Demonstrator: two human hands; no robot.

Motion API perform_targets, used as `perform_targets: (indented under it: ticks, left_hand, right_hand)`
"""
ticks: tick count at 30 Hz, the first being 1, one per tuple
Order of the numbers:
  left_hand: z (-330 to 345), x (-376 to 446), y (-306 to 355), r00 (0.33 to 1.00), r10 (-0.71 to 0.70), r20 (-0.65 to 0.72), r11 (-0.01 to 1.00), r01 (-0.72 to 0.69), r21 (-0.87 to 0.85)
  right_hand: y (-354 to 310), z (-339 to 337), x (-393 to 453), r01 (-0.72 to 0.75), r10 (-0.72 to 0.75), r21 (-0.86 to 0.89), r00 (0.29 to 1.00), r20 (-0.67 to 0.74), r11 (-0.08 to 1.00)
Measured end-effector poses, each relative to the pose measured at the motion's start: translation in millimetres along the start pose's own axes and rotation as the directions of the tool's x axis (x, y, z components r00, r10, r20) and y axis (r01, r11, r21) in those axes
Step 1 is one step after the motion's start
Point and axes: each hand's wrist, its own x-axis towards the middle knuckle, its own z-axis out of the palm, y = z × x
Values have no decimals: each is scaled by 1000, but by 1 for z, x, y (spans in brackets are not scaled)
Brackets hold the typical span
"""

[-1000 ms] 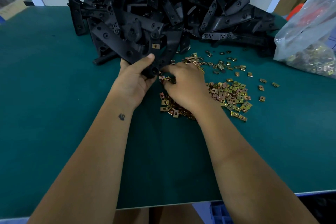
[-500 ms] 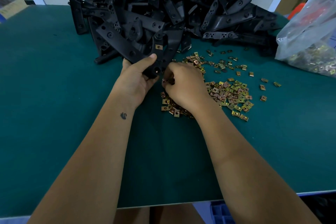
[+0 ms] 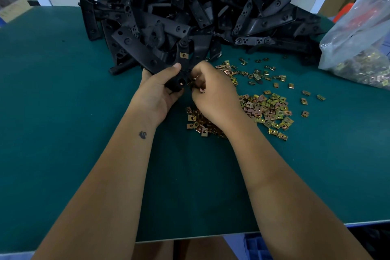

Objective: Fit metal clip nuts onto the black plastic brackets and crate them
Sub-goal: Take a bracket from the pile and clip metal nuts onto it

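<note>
A person's left hand (image 3: 157,93) gripped a black bracket (image 3: 147,54) at its near end, thumb curled over the top, just above a green bench (image 3: 63,112). The bracket's long arm ran away from the hand toward the far left, its far end lying against a heap of brackets (image 3: 211,10) at the back of the bench; a shorter arm rose straight away from the wearer and carried a fitted clip nut (image 3: 184,55). The right hand (image 3: 213,91), fingers curled, pinched a loose nut (image 3: 202,90) just beside the bracket's near end, where a round hole faced the camera. Loose nuts (image 3: 266,107) lay scattered on the bench beneath and to the right of that hand. A clear bag (image 3: 363,48) holding more nuts sat at the far right edge.
</note>
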Motion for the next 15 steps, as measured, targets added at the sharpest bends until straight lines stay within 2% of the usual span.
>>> perform_targets:
  ticks: [5, 15]
  left_hand:
    - [-1, 1, 1, 1000, -14, -10, 1000, 14, -8]
    - [0, -1, 1, 1000, -13, 4, 1000, 13, 0]
  right_hand:
    - [1, -4, 3, -150, 171, 274, 984, -54, 950]
    - [3, -11, 6, -231, 318, 603, 947, -41, 763]
